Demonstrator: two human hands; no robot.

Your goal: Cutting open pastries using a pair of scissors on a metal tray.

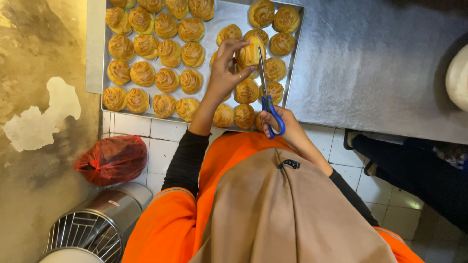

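My left hand (225,68) holds a golden cream puff (249,52) lifted above a metal baking tray (217,19). My right hand (282,126) grips blue-handled scissors (267,97), whose blades point up and touch the right side of the held puff. The tray carries several rows of swirled golden puffs (156,53), with a bare strip down its middle. My black sleeves and orange top fill the lower centre.
The tray rests on a steel counter (370,63) that stretches right. A red plastic bag (113,159) and a metal appliance with a wire guard (95,229) sit on the tiled floor at left. Another person's legs (414,170) are at the right.
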